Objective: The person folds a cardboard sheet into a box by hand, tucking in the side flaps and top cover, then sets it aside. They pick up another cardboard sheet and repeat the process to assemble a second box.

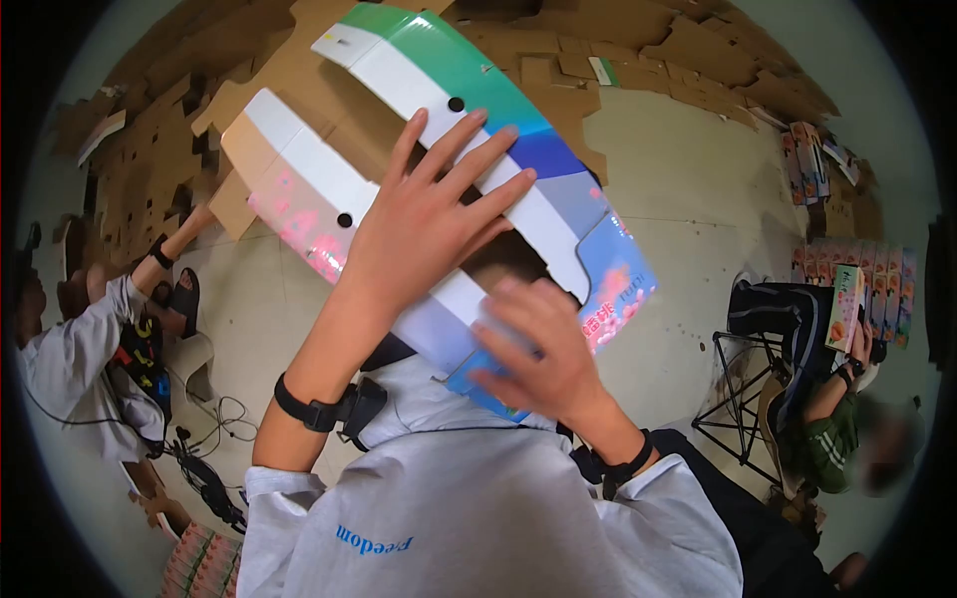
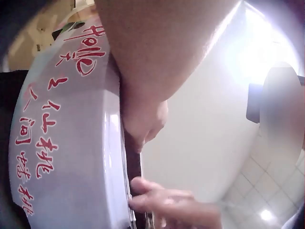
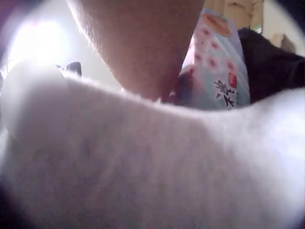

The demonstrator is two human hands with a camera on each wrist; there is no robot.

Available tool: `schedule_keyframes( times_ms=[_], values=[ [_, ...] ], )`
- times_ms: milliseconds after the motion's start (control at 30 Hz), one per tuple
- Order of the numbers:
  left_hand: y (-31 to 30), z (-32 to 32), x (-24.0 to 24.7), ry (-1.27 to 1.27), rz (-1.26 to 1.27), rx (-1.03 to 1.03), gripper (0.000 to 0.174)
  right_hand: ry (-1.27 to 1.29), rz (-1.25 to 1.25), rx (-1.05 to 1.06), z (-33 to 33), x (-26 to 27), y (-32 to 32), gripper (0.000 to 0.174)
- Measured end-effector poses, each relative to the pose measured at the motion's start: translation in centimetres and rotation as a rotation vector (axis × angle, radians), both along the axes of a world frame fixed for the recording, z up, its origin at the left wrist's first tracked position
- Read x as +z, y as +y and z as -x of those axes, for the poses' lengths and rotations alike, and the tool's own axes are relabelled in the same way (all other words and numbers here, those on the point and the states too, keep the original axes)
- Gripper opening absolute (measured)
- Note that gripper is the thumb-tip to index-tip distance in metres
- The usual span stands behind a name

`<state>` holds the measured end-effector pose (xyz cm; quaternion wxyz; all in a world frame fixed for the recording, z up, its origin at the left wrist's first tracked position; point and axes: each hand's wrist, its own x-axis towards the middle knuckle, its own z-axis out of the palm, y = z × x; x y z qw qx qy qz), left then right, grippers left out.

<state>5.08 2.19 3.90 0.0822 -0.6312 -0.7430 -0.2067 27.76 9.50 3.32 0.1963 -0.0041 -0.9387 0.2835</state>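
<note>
A printed cardboard carton (image 1: 538, 149), green, blue and pink with blossom pictures, lies tilted across the person's lap in the head view. Its top has a long gap between white flaps, each with a round black hole. Over this gap the left hand (image 1: 429, 219) spreads straight fingers, tips resting on the far flap. The right hand (image 1: 543, 349), motion-blurred, hovers over the near end with its fingers loosely extended. Red lettering covers the carton's side (image 2: 47, 124) in the left wrist view, where the right hand's fingers (image 2: 167, 202) reach the edge. Pale cloth (image 3: 143, 162) fills most of the right wrist view.
Flattened brown cardboard (image 1: 678, 40) lies along the far floor. At right, a seated person holds a printed box (image 1: 847, 304) beside stacked boxes (image 1: 887, 269) and a folding stool (image 1: 743, 389). Another person's arm (image 1: 184, 234) is at left, above cables (image 1: 214, 429).
</note>
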Motion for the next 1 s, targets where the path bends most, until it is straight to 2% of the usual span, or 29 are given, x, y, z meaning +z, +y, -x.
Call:
schedule_keyframes(
  times_ms=[100, 233, 333, 467, 667, 833, 933, 1000],
  values=[
    [0.1, 0.5, -0.1, 0.0, -0.024, -0.017, 0.059, -0.105, 0.063, 0.158, 0.1, -0.1, -3.3, 0.045],
    [-0.4, -0.1, -0.3, 0.007, -0.05, -0.015, 0.058, -0.013, 0.072, 0.128, 0.8, -1.1, -3.7, 0.022],
    [-0.7, 0.0, 0.0, 0.013, -0.043, -0.013, 0.058, 0.074, 0.109, 0.154, 0.6, -1.5, -4.3, 0.018],
    [-0.8, -0.2, 0.3, 0.03, -0.013, -0.013, 0.062, 0.076, 0.082, 0.138, 0.4, -1.0, -3.9, 0.019],
    [-1.5, 0.2, 0.6, 0.01, 0.076, -0.045, 0.078, 0.045, 0.011, 0.091, 0.5, -1.0, -4.0, 0.018],
    [-1.7, -0.1, 0.9, 0.019, 0.093, -0.037, 0.083, 0.015, -0.032, 0.119, 0.3, -0.9, -4.2, 0.023],
    [-1.7, -0.4, 0.9, 0.012, 0.089, -0.037, 0.086, -0.05, 0.043, 0.068, 0.6, 0.2, -4.4, 0.02],
    [-1.8, -0.2, 0.8, 0.003, 0.086, -0.033, 0.088, -0.075, 0.004, 0.077, 0.4, 0.2, -4.3, 0.02]
  ],
)
